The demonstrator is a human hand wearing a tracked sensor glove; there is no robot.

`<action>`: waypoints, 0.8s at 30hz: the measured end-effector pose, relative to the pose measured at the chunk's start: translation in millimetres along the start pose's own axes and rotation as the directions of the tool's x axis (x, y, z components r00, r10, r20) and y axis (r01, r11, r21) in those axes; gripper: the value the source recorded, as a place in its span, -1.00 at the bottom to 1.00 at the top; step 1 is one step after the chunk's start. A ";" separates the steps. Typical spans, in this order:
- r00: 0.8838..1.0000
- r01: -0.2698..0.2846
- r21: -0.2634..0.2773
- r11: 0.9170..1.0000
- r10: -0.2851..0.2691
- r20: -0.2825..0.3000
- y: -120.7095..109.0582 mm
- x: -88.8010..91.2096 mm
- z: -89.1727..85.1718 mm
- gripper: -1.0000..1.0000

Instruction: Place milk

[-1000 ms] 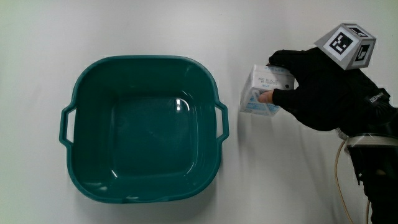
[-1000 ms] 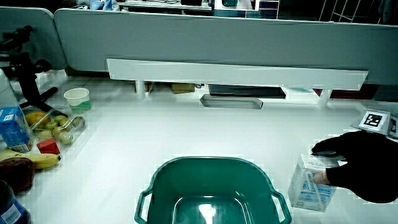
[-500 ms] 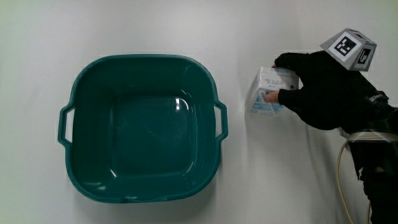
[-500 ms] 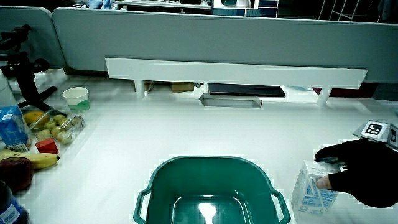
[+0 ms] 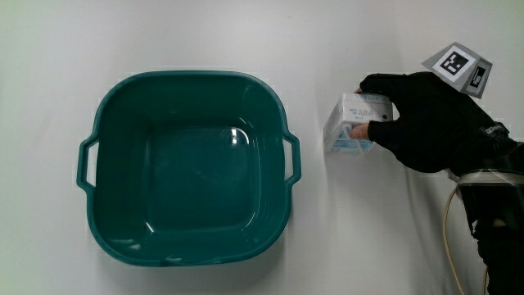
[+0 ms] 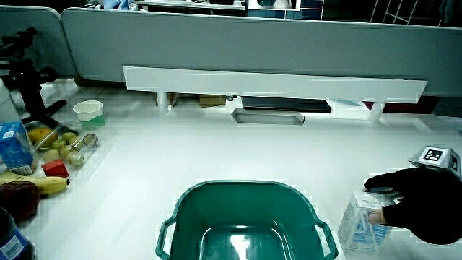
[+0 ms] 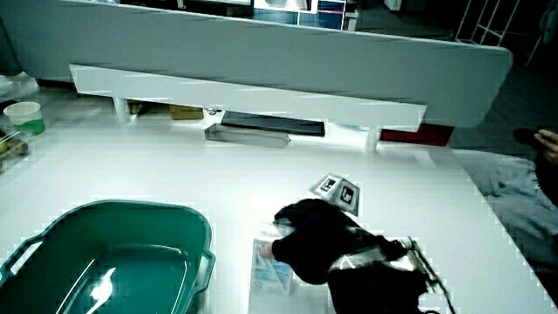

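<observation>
A small white and blue milk carton (image 5: 347,129) stands on the white table beside the handle of a teal basin (image 5: 187,169). The gloved hand (image 5: 422,119) is shut on the carton, fingers over its top and thumb on its side. In both side views the milk carton (image 6: 359,227) (image 7: 272,272) rests on the table next to the basin (image 6: 245,221) (image 7: 105,253), with the hand (image 6: 419,206) (image 7: 316,237) closed around it. The basin holds nothing.
At the table's edge in a side view lie a banana (image 6: 32,182), apples (image 6: 68,148), a blue carton (image 6: 14,146) and a white cup (image 6: 89,112). A low partition (image 6: 274,83) with a grey tray (image 6: 268,117) under it runs along the table.
The hand has lowered the milk carton onto the table beside the basin and shifted it slightly away from the basin. The grasp stays closed.
</observation>
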 end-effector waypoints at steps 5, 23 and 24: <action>1.000 -0.004 0.003 1.000 0.004 -0.002 0.0 2.0 -0.8 -0.52; 0.998 -0.008 0.031 0.999 0.006 0.058 -18.6 -4.9 -1.2 -1.00; 0.997 -0.008 0.068 0.998 0.003 0.078 -21.8 -7.4 -2.0 -1.00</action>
